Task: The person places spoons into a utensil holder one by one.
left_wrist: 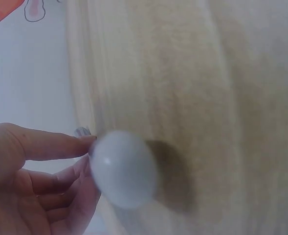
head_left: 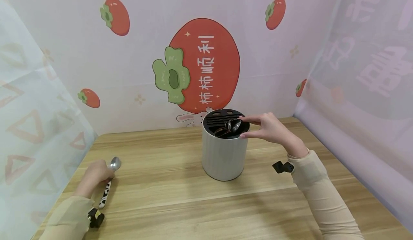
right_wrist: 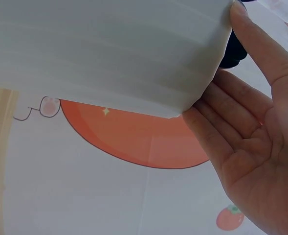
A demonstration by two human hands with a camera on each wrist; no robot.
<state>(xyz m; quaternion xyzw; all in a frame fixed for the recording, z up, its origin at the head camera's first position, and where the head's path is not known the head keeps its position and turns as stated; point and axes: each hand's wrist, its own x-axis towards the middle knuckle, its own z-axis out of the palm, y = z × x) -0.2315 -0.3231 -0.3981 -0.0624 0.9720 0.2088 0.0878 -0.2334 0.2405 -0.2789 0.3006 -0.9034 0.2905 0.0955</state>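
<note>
At the table's left side my left hand [head_left: 96, 172] pinches a spoon [head_left: 105, 194] with a black-and-white spotted handle. Its metal bowl points away from me. In the left wrist view the handle's rounded pale end [left_wrist: 125, 169] looms near the camera, and thumb and fingers [left_wrist: 60, 146] meet behind it. A white ribbed utensil holder [head_left: 224, 157] with a black slotted top stands upright near the back. Some spoons [head_left: 236, 126] lean in its large opening. My right hand [head_left: 269, 127] grips the holder's right rim, thumb in front and fingers behind; the right wrist view shows the white wall [right_wrist: 109, 54] between them.
The wooden table [head_left: 155, 182] meets a printed backdrop [head_left: 138, 64] behind the holder. Cloth sides [head_left: 29, 125] slope up at left and right. A small black device [head_left: 283, 167] sits at my right wrist, another [head_left: 95, 217] at my left.
</note>
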